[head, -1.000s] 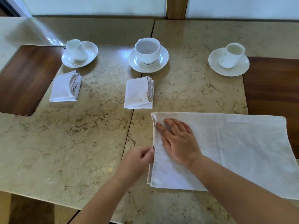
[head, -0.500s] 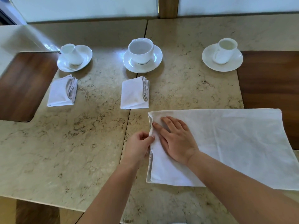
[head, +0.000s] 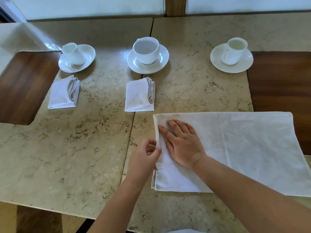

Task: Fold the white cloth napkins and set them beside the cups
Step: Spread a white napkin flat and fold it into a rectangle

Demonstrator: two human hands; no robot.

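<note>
A large white napkin [head: 244,148] lies spread flat on the marble table, folded once along its left side. My right hand [head: 181,143] presses flat on its left part, fingers straight. My left hand [head: 144,157] pinches the napkin's left edge between thumb and fingers. Two folded napkins lie further back: the left napkin [head: 62,94] below the left cup [head: 74,53], the middle napkin [head: 138,96] below the middle cup [head: 146,50]. The right cup [head: 234,51] stands on its saucer with no napkin next to it.
Each cup sits on a white saucer [head: 161,63]. Dark wooden insets lie at the table's left [head: 21,86] and right [head: 282,81]. The table's front edge [head: 50,208] runs near the bottom. A seam [head: 134,111] splits the two marble slabs.
My left hand has moved up along the napkin's left edge and now pinches it higher. My right hand stays pressed flat on the cloth.
</note>
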